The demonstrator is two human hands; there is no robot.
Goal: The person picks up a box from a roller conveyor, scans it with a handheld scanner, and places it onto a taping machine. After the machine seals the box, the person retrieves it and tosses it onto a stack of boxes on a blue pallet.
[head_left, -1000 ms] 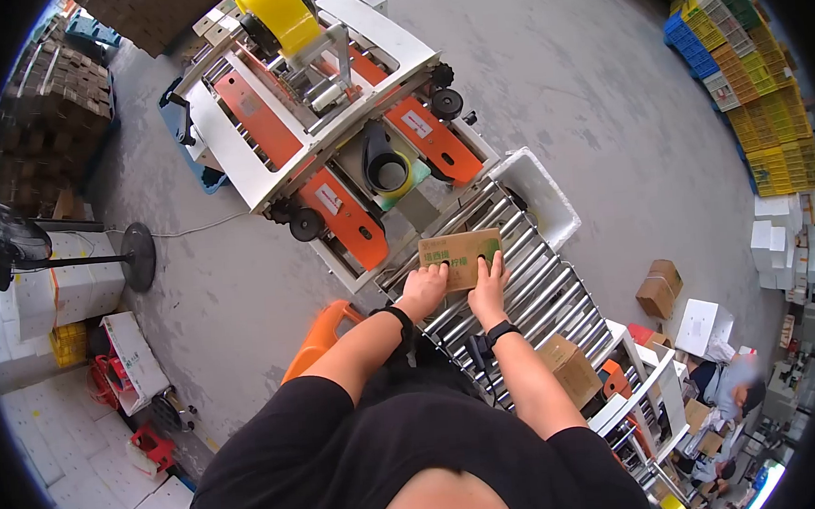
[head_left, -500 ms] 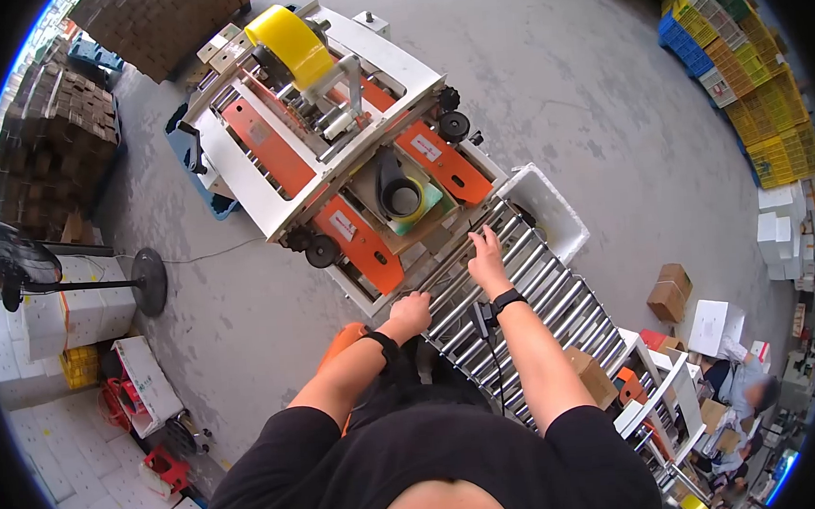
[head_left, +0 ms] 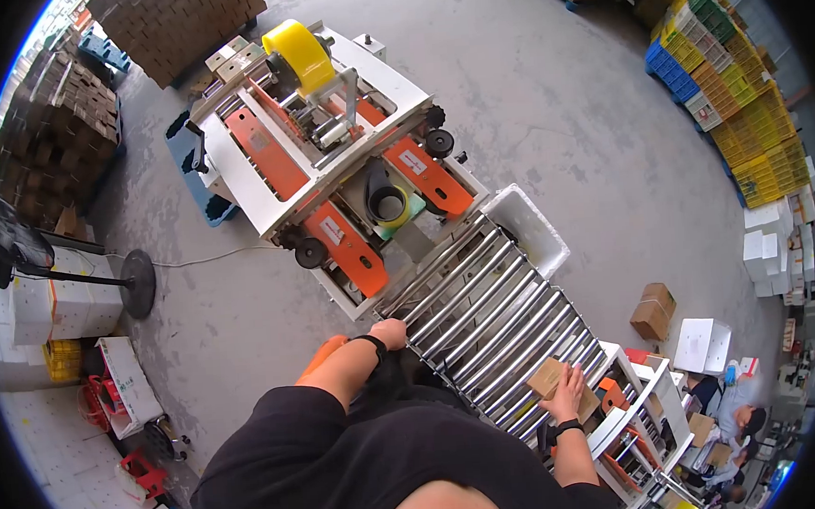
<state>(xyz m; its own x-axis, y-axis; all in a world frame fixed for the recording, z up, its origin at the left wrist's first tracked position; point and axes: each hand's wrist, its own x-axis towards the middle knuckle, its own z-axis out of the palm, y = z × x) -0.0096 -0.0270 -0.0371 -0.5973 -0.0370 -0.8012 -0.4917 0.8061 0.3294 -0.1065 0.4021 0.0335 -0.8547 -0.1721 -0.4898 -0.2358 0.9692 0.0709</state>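
My right hand [head_left: 564, 396] rests with its fingers against a small cardboard box [head_left: 548, 375] at the near right end of the roller conveyor [head_left: 491, 329]. By the conveyor's left frame edge, my left hand [head_left: 391, 333] is closed; what lies inside its fingers is hidden. Beyond the conveyor's far end stands a carton-sealing machine [head_left: 387, 74] with orange side plates. A big yellow tape roll [head_left: 299, 56] sits on top of it. A black ring-shaped part [head_left: 388, 202] shows in its entry.
A second machine [head_left: 619, 428] joins the conveyor at right. A white foam box [head_left: 529, 228] stands beside the rollers. On the floor are a brown carton [head_left: 653, 311] and a fan [head_left: 137, 283]. Yellow crates [head_left: 759, 130] are stacked at right; another person [head_left: 735, 416] is at lower right.
My right hand has moved from the conveyor's far end back to the small box at right. My left hand stays near the frame edge. Cardboard at the machine's entry no longer shows.
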